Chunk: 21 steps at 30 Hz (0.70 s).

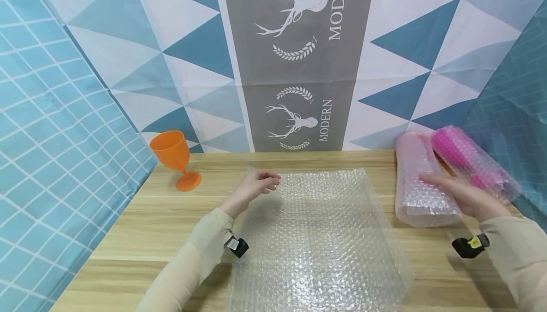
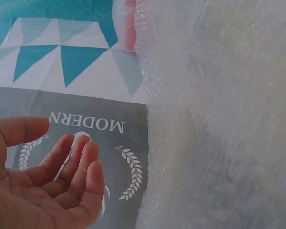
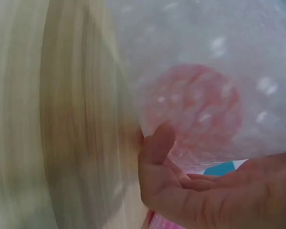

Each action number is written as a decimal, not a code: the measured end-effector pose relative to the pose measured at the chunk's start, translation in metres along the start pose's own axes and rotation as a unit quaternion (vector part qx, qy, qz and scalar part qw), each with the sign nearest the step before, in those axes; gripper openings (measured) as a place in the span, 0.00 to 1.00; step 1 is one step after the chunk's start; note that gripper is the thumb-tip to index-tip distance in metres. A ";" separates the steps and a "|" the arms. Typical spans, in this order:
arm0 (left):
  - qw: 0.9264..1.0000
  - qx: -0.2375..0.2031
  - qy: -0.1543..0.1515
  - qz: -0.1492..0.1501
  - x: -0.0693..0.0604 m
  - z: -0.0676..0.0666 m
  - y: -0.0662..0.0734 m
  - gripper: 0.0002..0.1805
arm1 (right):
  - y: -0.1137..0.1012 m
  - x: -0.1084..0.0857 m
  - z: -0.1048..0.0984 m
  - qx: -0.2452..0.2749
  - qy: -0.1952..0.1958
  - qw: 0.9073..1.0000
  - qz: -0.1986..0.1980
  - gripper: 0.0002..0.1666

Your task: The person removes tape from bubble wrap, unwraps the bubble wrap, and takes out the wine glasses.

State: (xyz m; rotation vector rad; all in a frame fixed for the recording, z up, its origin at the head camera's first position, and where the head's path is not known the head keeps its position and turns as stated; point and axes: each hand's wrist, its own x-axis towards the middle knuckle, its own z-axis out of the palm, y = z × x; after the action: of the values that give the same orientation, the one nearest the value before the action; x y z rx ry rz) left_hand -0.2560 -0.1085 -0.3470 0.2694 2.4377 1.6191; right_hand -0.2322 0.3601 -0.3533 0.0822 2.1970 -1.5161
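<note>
A flat sheet of clear bubble wrap (image 1: 329, 236) covers the middle of the table. My left hand (image 1: 258, 186) hovers near its far left corner, fingers loosely bent and holding nothing; the left wrist view shows the same palm (image 2: 52, 186) beside the sheet (image 2: 219, 114). At the right lies a bubble-wrapped pale pink bundle (image 1: 420, 198). My right hand (image 1: 463, 195) lies along that bundle's right side, extended fingers touching its wrapping. In the right wrist view the right hand (image 3: 200, 191) is close against the wrapping, and a round pink end (image 3: 195, 105) shows through it.
An orange plastic goblet (image 1: 171, 153) stands at the back left of the wooden table (image 1: 141, 236). Beyond the pale bundle lies a bright pink goblet in bubble wrap (image 1: 470, 160). A patterned cloth wall (image 1: 295, 70) rises along the back edge.
</note>
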 end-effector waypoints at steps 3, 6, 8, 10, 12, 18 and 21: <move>1.000 -0.002 0.000 0.000 0.001 -0.001 0.000 0.18 | -0.004 -0.005 0.005 0.042 -0.012 0.999 0.003 0.41; 1.000 -0.004 -0.002 -0.004 0.000 -0.001 0.000 0.18 | -0.009 -0.012 0.012 0.048 0.001 0.999 0.011 0.38; 1.000 -0.006 -0.004 -0.005 0.001 -0.001 0.000 0.19 | -0.014 -0.016 0.017 0.031 0.012 0.999 0.011 0.42; 1.000 -0.008 -0.005 -0.008 0.001 -0.001 0.001 0.19 | -0.019 -0.019 0.023 0.007 0.025 1.000 0.010 0.47; 1.000 -0.006 -0.005 -0.008 0.002 -0.001 0.002 0.19 | -0.024 -0.022 0.029 -0.023 0.027 0.999 -0.010 0.48; 1.000 0.008 -0.010 -0.014 0.002 -0.001 0.004 0.19 | -0.036 -0.029 0.050 -0.056 0.019 0.996 -0.066 0.45; 1.000 0.012 -0.008 -0.013 0.003 -0.001 0.006 0.19 | -0.042 -0.033 0.061 -0.027 0.007 0.997 -0.079 0.42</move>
State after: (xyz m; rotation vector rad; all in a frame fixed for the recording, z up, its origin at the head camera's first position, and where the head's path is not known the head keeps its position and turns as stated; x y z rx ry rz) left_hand -0.2588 -0.1059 -0.3414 0.2527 2.4412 1.5719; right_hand -0.1953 0.2960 -0.3205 -0.1003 2.2997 -1.5411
